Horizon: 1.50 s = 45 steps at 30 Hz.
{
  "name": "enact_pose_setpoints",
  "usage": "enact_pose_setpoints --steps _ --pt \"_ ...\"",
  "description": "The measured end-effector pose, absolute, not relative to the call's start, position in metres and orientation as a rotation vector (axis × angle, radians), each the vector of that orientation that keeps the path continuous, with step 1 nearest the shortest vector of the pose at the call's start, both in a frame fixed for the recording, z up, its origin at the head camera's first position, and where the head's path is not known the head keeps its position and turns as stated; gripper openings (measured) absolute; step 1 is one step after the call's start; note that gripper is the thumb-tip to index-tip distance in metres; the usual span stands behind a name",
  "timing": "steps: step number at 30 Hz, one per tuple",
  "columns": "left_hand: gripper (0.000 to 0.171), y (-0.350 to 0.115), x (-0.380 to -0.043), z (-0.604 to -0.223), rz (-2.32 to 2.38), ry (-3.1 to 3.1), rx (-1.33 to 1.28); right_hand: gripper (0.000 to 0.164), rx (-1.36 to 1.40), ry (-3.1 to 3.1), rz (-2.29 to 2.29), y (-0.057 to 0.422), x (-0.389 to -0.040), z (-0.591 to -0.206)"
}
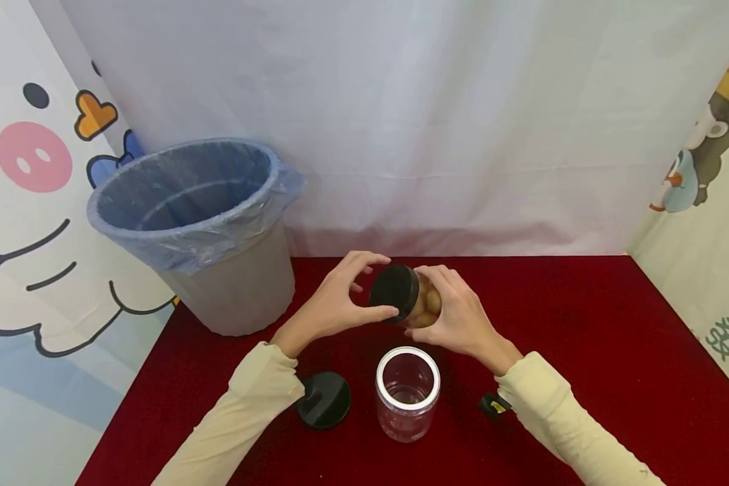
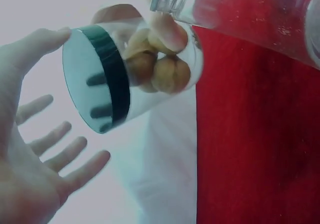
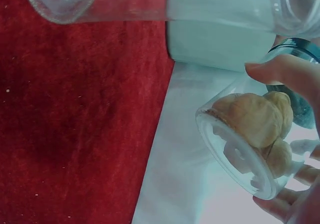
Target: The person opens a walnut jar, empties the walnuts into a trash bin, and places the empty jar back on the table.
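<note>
My right hand (image 1: pixel 458 310) grips a clear jar (image 2: pixel 137 104) that lies tilted in the air, its black lid (image 1: pixel 393 291) pointing left. Inside are several round brown nuts (image 3: pixel 252 116) that look like walnuts, gathered toward the base. Around the lid, my left hand (image 1: pixel 331 302) spreads its fingers; the thumb tip is at the lid's rim, while the other fingers stand apart from it. Below both hands an open clear jar (image 1: pixel 406 424) stands upright on the red cloth, with nothing seen inside. A loose black lid (image 1: pixel 324 401) lies left of it, by my left sleeve.
A grey bin (image 1: pixel 237 287) with a blue liner (image 1: pixel 219 233) stands at the back left. Near my right cuff lies a small black item with a yellow mark (image 1: pixel 494 405). Red cloth (image 1: pixel 583 351) covers the table; a white curtain (image 1: pixel 462 135) hangs behind.
</note>
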<state>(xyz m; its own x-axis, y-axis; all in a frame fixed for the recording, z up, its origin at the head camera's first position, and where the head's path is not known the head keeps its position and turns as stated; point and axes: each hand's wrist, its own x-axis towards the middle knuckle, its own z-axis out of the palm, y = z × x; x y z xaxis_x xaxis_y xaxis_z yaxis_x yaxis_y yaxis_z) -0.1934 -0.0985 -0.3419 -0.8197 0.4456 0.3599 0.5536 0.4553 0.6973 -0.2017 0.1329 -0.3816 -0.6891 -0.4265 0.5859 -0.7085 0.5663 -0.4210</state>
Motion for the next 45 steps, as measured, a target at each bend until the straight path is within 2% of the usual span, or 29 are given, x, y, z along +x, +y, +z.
enact_pose_setpoints --steps 4,9,13,22,34,45 --pt "0.072 -0.104 -0.190 -0.342 -1.259 -2.522 -1.080 0.088 0.913 -2.385 0.934 0.133 -0.201 -0.378" --pt "0.080 -0.106 -0.187 -0.342 -1.202 -2.494 -1.189 0.089 0.937 -2.393 0.931 0.131 -0.200 -0.376" --pt "0.084 -0.107 -0.186 -0.342 -1.178 -2.476 -1.241 0.090 0.961 -2.383 0.914 0.129 -0.198 -0.373" --pt "0.079 -0.109 -0.186 -0.341 -1.147 -2.475 -1.248 0.090 0.966 -2.390 0.889 0.124 -0.194 -0.370" --pt "0.074 -0.106 -0.186 -0.342 -1.205 -2.484 -1.129 0.089 0.980 -2.357 0.856 0.123 -0.193 -0.368" --pt "0.066 -0.103 -0.185 -0.345 -1.261 -2.597 -0.782 0.089 0.969 -2.350 0.837 0.121 -0.195 -0.367"
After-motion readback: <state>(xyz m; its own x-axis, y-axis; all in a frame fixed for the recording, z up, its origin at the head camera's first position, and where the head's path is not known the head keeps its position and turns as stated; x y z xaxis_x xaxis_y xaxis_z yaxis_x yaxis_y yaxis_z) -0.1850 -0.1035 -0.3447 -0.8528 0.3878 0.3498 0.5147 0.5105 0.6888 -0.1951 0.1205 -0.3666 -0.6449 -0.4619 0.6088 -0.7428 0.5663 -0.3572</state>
